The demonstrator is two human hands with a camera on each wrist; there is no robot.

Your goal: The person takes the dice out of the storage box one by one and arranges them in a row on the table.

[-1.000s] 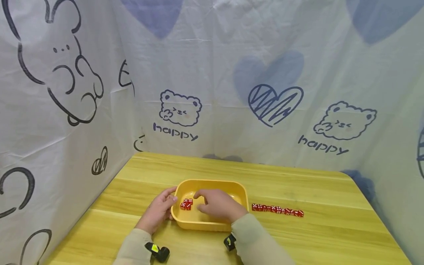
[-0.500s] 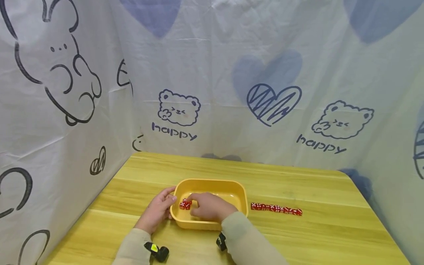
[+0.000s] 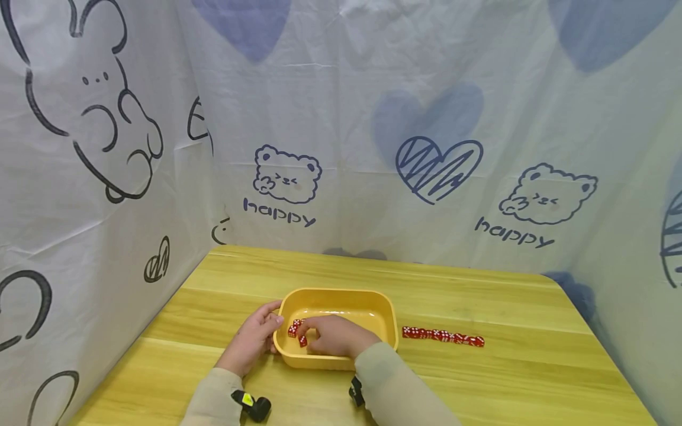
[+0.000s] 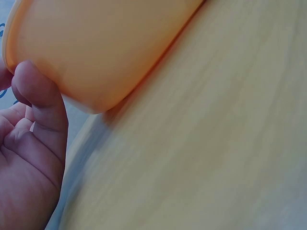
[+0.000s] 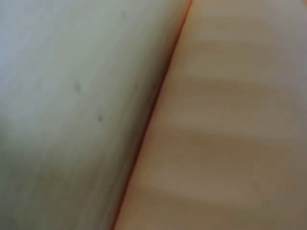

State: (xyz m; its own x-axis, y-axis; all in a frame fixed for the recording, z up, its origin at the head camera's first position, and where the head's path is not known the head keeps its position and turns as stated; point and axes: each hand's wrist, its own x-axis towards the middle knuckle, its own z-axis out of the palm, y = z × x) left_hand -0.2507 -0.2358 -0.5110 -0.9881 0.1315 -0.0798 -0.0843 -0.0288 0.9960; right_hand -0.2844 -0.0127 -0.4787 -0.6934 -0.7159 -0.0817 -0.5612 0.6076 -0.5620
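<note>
My left hand (image 3: 253,337) grips the left end of a yellow plastic box (image 3: 341,361), thumb at its rim and fingers around the outside. In the left wrist view, that thumb lies against the outer wall of the box (image 4: 105,48). Inside the box is my right hand (image 3: 338,336), its index finger and thumb bent around a red die (image 3: 302,341). Close by, several more red dice (image 3: 293,328) sit at the left end of the box, partly covered by the fingers. The right wrist view has only the box's ribbed outer side (image 5: 220,143) and the table; the hand is hidden there.
To the right of the box, several red dice in a straight row (image 3: 443,336) lie on the wood-patterned table (image 3: 511,378). A white curtain with drawings (image 3: 351,207) hangs behind and at both sides. Black wrist cameras (image 3: 258,408) sit on both sleeves.
My right hand has moved left to the dice in the box, and one die has shifted apart from the cluster toward the near side. The left hand stays on the box.
</note>
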